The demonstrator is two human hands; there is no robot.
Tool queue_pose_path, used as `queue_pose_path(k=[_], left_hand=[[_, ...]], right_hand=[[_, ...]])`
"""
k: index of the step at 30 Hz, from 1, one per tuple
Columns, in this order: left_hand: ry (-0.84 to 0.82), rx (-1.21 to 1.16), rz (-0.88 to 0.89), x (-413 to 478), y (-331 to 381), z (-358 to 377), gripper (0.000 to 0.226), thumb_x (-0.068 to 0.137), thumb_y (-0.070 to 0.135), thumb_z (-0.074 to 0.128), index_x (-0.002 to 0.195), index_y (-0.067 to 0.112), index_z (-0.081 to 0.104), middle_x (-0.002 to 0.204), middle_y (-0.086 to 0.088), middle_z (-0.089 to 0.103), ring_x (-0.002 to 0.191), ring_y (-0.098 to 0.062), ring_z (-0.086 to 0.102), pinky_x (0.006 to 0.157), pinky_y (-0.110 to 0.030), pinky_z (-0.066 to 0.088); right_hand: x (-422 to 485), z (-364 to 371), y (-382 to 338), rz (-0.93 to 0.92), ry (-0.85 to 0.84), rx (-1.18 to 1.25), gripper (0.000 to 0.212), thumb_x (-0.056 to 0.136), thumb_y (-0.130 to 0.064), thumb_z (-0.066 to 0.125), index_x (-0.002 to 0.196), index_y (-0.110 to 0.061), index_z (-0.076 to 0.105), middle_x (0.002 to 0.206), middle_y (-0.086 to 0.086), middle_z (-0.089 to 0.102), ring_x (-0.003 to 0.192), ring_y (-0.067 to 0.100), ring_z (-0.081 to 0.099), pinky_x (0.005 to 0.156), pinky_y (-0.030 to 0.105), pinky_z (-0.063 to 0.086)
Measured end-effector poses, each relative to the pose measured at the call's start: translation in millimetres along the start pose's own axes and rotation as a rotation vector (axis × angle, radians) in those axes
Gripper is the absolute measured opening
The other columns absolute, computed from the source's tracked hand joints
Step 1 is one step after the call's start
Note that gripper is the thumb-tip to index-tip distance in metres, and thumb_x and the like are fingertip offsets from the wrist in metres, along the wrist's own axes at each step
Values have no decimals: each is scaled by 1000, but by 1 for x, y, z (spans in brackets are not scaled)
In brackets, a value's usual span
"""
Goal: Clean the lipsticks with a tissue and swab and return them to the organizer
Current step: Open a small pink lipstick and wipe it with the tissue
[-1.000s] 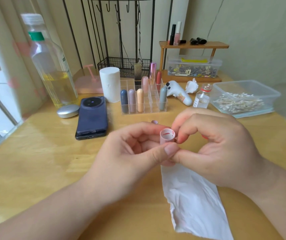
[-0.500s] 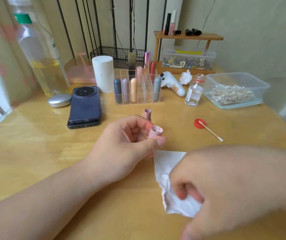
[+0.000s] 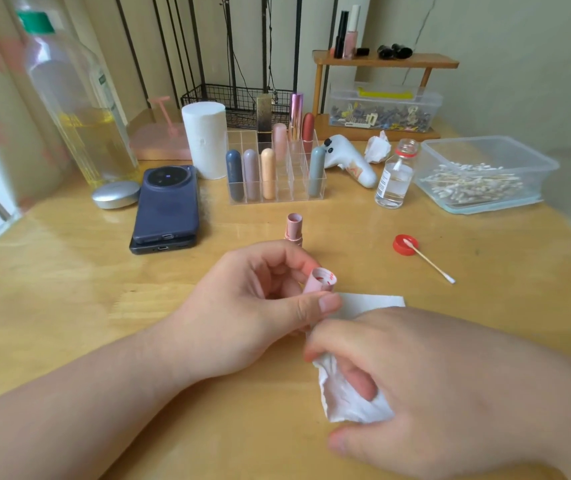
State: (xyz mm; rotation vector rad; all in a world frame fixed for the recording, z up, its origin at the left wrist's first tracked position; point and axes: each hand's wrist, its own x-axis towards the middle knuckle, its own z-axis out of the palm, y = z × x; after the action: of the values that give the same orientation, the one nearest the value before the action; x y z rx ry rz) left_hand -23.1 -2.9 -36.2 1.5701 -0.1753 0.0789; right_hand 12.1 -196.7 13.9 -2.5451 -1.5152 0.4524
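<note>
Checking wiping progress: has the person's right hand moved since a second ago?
Yes: the right hand left the pink lipstick cap and drew back from the clear acrylic organizer, now gripping the white tissue.

Eight lipsticks point(image 3: 268, 173) in the organizer point(image 3: 287, 199), one uncapped lipstick point(image 3: 293, 228) nearer (plus one lipstick cap point(image 3: 320, 283)); two phones point(image 3: 169, 202), one loose cotton swab point(image 3: 429, 261), one tissue point(image 3: 349, 405).

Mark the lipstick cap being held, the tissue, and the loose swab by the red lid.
lipstick cap point(image 3: 315, 287): head view, pink side wall below the open rim.
tissue point(image 3: 349, 408): head view, crumpled lower part.
swab point(image 3: 429, 261): head view, middle of the stick.
</note>
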Motion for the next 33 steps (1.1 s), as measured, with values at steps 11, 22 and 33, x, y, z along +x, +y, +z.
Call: queue_pose_path(k=[11, 22, 33], left_hand=[[-100, -107, -3, -4, 13, -2, 22, 80, 12, 74, 95, 0, 63, 97, -24, 70, 63, -25, 64, 56, -32, 52], [104, -8, -80, -1, 14, 2, 24, 68, 8, 83, 86, 5, 68, 81, -12, 75, 77, -27, 71, 83, -41, 58], [411, -246, -80, 0, 25, 11, 26, 61, 5, 82, 80, 0, 65, 77, -20, 74, 69, -30, 73, 68, -34, 60]], right_hand=[[12, -10, 47, -137, -2, 1256, 21, 72, -22, 81, 78, -6, 68, 65, 12, 55, 55, 17, 48, 51, 25, 33], [28, -4, 47, 74, 140, 1789, 39, 52, 5, 56, 88, -3, 69, 75, 19, 58, 59, 30, 62, 53, 34, 53], [25, -3, 43, -86, -4, 2084, 92, 88, -58, 61, 148, 5, 33, 149, 28, 41, 140, 41, 39, 117, 49, 26]])
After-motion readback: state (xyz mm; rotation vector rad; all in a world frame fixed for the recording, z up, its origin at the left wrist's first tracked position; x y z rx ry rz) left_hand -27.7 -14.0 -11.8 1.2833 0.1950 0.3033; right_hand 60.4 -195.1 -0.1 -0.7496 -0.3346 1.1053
